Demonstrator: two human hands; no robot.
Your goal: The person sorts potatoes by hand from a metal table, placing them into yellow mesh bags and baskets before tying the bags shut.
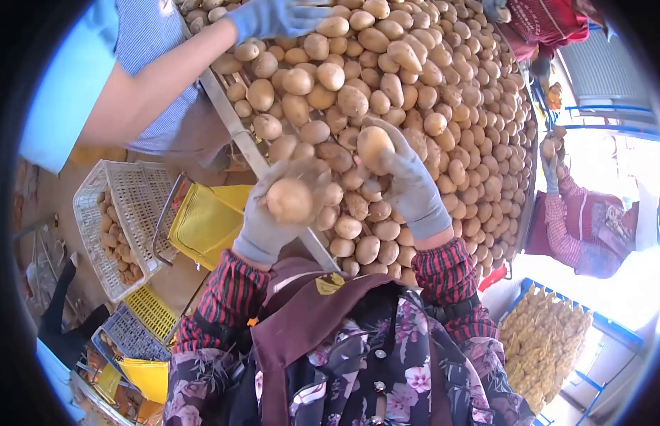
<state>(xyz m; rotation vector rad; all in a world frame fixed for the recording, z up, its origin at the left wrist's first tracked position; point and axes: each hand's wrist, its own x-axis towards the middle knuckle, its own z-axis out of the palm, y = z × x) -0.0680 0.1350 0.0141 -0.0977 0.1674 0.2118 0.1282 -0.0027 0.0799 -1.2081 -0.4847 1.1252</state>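
My left hand (269, 216), in a grey-blue glove, is closed around a round brown potato (289, 201), with its edges a little blurred. My right hand (413, 181), gloved the same way, grips a lighter potato (375, 149) between thumb and fingers. Both hands are above the near edge of a large table heaped with potatoes (444, 124). A pale metal rim (237, 131) runs along the table's left side, passing beneath my left hand.
A co-worker's blue-gloved hand (284, 19) reaches over the heap from the left. White crate (127, 227) with potatoes, yellow container (206, 220) and blue crate (134, 334) stand lower left. Another co-worker (582, 224) is at the right, near stacked sacks (547, 341).
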